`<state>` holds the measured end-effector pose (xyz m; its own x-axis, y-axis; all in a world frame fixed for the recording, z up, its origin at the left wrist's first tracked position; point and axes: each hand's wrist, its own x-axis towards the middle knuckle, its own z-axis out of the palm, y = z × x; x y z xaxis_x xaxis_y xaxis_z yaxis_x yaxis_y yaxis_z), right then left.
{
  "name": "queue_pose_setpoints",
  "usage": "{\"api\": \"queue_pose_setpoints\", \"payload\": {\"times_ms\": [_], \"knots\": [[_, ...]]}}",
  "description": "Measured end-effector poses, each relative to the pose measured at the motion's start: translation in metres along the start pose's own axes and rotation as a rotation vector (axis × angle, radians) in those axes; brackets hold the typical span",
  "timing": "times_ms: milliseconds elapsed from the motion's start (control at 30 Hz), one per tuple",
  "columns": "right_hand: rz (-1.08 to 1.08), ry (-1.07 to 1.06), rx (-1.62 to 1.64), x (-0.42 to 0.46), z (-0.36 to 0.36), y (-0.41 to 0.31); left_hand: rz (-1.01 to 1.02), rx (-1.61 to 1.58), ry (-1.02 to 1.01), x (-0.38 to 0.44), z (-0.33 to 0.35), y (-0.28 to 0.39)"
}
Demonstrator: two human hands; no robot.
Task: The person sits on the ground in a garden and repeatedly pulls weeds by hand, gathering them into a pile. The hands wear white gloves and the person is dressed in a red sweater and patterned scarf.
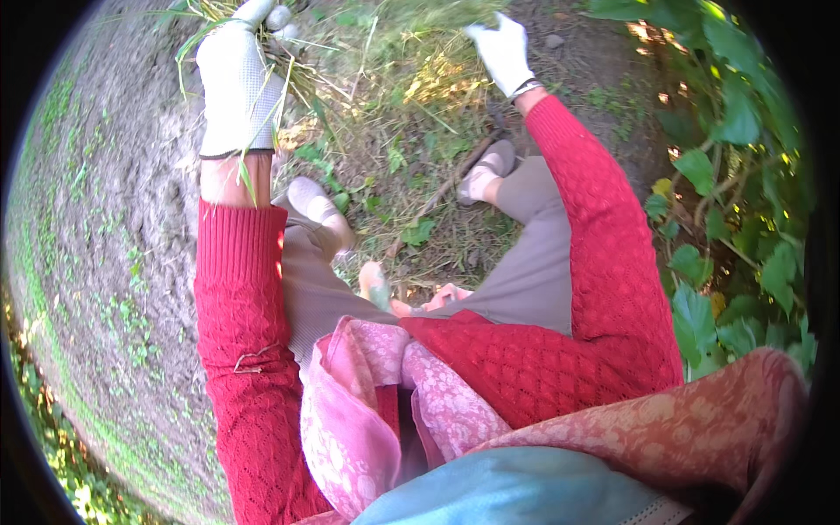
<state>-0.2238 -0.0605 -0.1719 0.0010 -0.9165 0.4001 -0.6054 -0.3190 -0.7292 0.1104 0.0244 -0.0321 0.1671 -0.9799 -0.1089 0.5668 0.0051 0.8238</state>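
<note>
White knitted gloves cover both hands. My left hand (pixel 243 82), at the top left, is closed around a loose bunch of long grass (pixel 298 79), whose green and dry blades hang out on both sides and over the wrist. Higher and to the right, my right hand (pixel 502 52) is raised over the ground with its fingertips at a blurred green clump of grass (pixel 426 16). Whether its fingers grip that clump, I cannot tell. Cut or pulled dry stalks (pixel 446 79) lie on the ground between the two hands.
My shoes (pixel 489 170) stand apart on soil with small weeds (pixel 418 231) and a thin stick (pixel 440 193) between them. Bare grey earth (pixel 131 197) slopes along the left. Leafy vines (pixel 695 262) rise close on the right. A pink patterned cloth (pixel 453 407) hangs near my lap.
</note>
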Motion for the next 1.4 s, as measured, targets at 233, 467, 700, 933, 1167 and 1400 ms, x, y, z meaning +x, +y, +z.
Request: {"api": "queue_pose_setpoints", "payload": {"times_ms": [233,467,700,933,1167,1400], "knots": [[0.227,-0.002,0.864,0.0,-0.1,-0.068,-0.04,-0.153,0.008,0.028,0.025,-0.007],[0.459,-0.153,1.119,-0.008,-0.076,-0.165,-0.066,0.183,-0.091,0.01,0.067,-0.001],[0.382,-0.135,0.777,-0.004,-0.067,-0.205,-0.18,0.111,-0.441,-0.011,0.101,-0.014],[0.387,-0.031,0.802,0.01,-0.069,-0.179,-0.142,0.213,-0.563,-0.019,0.135,-0.061],[0.362,-0.212,0.991,-0.002,-0.076,-0.203,-0.151,0.217,-0.337,-0.015,0.127,-0.066],[0.418,-0.1,0.727,0.008,-0.081,-0.178,-0.046,0.183,-0.172,0.005,0.105,-0.04]]}}
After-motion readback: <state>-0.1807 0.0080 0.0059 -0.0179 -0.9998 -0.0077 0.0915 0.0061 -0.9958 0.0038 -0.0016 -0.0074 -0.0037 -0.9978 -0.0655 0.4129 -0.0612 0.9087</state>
